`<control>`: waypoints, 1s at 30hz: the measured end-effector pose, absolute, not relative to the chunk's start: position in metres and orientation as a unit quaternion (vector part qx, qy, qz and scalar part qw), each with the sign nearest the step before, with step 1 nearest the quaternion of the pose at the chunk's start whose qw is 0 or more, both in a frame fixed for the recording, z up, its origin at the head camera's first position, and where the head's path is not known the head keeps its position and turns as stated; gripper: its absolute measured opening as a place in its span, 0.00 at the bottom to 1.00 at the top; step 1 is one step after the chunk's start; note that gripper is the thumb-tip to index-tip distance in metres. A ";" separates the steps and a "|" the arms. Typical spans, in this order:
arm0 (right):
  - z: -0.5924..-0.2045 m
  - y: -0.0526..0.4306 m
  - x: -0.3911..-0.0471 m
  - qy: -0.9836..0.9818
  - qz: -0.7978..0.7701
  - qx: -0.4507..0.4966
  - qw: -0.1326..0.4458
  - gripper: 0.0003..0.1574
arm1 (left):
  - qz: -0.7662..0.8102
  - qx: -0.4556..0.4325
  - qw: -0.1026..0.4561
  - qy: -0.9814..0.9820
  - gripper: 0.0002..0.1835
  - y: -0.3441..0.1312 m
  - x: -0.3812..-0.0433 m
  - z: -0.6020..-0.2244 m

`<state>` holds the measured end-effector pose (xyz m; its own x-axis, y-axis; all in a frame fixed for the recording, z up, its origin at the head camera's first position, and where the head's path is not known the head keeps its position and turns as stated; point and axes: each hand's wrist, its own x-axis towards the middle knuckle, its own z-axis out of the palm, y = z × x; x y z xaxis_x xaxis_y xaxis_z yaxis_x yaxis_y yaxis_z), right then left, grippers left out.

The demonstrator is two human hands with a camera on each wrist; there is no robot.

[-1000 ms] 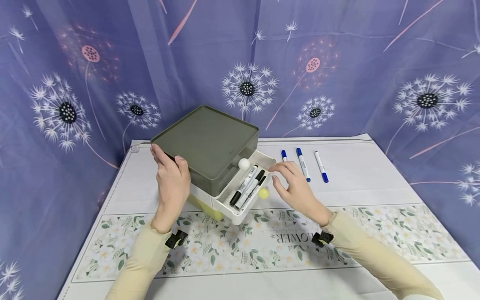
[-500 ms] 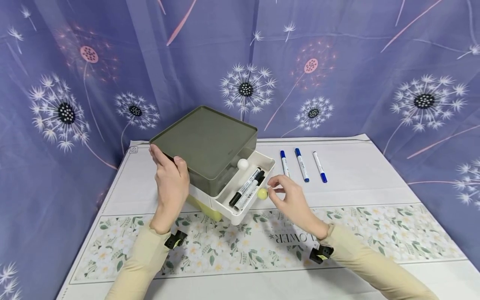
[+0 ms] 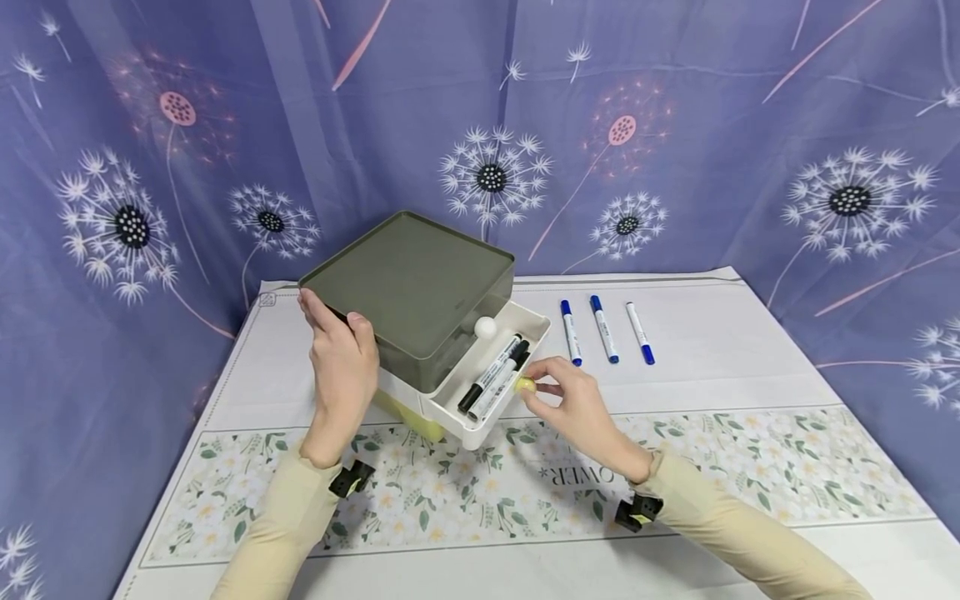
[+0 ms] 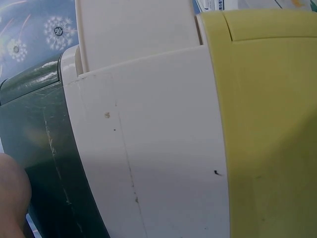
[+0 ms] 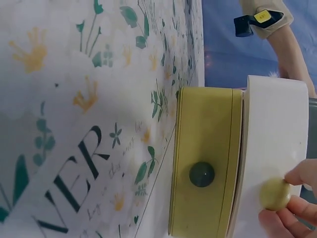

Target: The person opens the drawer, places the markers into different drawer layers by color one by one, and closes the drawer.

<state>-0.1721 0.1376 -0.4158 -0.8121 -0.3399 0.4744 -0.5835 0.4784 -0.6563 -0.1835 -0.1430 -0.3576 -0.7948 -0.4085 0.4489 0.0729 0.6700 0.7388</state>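
The right hand (image 3: 573, 400) pinched the yellow knob (image 5: 274, 194) on the white drawer (image 5: 275, 124), which stood partly out of the box (image 3: 412, 283) with black-capped markers (image 3: 491, 369) inside. The left hand (image 3: 341, 367) rested, fingers straight, against the box's side; three blue-capped markers (image 3: 604, 332) lay on the desk (image 3: 705, 333).

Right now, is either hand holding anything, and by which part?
Right hand: fingers pinch the drawer by its yellow knob. Left hand: no grip visible; it rests against the cabinet.
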 end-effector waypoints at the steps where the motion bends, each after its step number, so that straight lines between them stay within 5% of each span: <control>1: -0.416 0.137 -0.172 -0.848 0.429 0.275 0.143 0.12 | -0.395 0.098 0.304 -0.862 0.35 -0.143 -0.183 -0.357; 30: -0.414 0.127 -0.179 -0.842 0.429 0.288 0.157 0.13 | -0.389 0.092 0.301 -0.866 0.35 -0.143 -0.185 -0.358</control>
<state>-0.1790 0.1269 -0.4144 -0.7849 -0.3498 0.5114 -0.6194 0.4659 -0.6319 -0.1847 -0.1434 -0.3577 -0.8015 -0.3933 0.4504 0.0760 0.6801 0.7291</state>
